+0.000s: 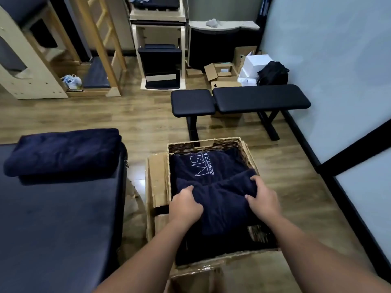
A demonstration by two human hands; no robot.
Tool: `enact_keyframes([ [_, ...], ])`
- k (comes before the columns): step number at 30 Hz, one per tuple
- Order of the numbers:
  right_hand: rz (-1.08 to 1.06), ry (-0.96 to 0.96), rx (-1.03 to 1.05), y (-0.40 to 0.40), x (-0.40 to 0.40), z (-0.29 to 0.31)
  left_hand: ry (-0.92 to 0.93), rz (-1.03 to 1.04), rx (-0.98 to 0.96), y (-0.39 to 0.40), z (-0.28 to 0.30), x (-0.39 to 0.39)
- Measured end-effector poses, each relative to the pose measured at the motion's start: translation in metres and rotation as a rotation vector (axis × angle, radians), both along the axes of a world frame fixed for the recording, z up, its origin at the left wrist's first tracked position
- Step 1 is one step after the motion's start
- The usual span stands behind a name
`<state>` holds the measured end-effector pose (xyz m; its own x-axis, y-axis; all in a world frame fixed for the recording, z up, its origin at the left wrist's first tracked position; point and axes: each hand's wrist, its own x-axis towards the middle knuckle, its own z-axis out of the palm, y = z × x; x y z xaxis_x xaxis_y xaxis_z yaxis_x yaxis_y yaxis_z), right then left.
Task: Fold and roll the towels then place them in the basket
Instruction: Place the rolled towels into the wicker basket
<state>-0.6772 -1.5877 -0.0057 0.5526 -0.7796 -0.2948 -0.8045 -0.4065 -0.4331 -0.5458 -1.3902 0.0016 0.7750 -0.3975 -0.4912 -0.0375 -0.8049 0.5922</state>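
Left hand (186, 205), right hand (263, 198) grip plush navy rolled towel (222, 199) inside square wicker basket (246, 151), atop logo towel (203, 166).

The left hand (186, 205) and right hand (263, 197) cover the ends of the rolled navy towel (222, 199), so its edges there cannot be seen. The rectangular woven wicker basket (246, 152) has its floor hidden under navy cloth, and its near wall lies in shadow. At nine o'clock, the dark padded table (53, 229) runs off the left and bottom edges. At twelve o'clock, the small grey crumpled object (213, 22) on the pale counter is too small to identify.
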Motion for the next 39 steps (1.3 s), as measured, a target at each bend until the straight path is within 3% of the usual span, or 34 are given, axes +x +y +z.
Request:
enact_keyframes([
  [9, 0.182, 0.248, -0.051, -0.007, 0.01, -0.048, 0.072, 0.209, 0.165, -0.027, -0.028, -0.014],
  [12, 0.357, 0.326, -0.202, 0.0, 0.001, -0.063, 0.091, 0.203, 0.179, -0.024, -0.043, -0.016],
  [13, 0.434, 0.331, -0.238, 0.002, -0.002, -0.065, 0.047, 0.168, 0.2, -0.021, -0.048, -0.019],
  [15, 0.542, 0.344, -0.316, 0.004, -0.004, -0.064, -0.221, -0.026, 0.277, -0.018, -0.059, -0.03],
  [17, 0.592, 0.353, -0.3, 0.004, -0.002, -0.063, -0.484, -0.281, 0.35, -0.02, -0.062, -0.043],
  [18, 0.569, 0.365, -0.235, 0.003, 0.002, -0.062, -0.515, -0.366, 0.387, -0.023, -0.062, -0.046],
  [22, 0.511, 0.48, 0.036, -0.006, 0.018, -0.07, -0.151, -0.332, 0.534, -0.029, -0.073, -0.035],
  [26, 0.487, 0.533, 0.228, -0.022, 0.02, -0.086, 0.065, -0.421, 0.513, -0.021, -0.092, -0.009],
  [29, 0.489, 0.479, 0.22, -0.029, 0.017, -0.086, 0.099, -0.412, 0.482, -0.021, -0.089, -0.001],
  [34, 0.58, 0.479, 0.074, -0.012, 0.011, -0.079, -0.19, -0.48, 0.621, -0.037, -0.072, -0.03],
  [36, 0.61, 0.5, 0.033, -0.007, 0.01, -0.079, -0.066, -0.484, 0.608, -0.039, -0.076, -0.038],
  [39, 0.56, 0.488, 0.15, -0.009, 0.01, -0.085, 0.104, -0.463, 0.526, -0.032, -0.088, -0.034],
])
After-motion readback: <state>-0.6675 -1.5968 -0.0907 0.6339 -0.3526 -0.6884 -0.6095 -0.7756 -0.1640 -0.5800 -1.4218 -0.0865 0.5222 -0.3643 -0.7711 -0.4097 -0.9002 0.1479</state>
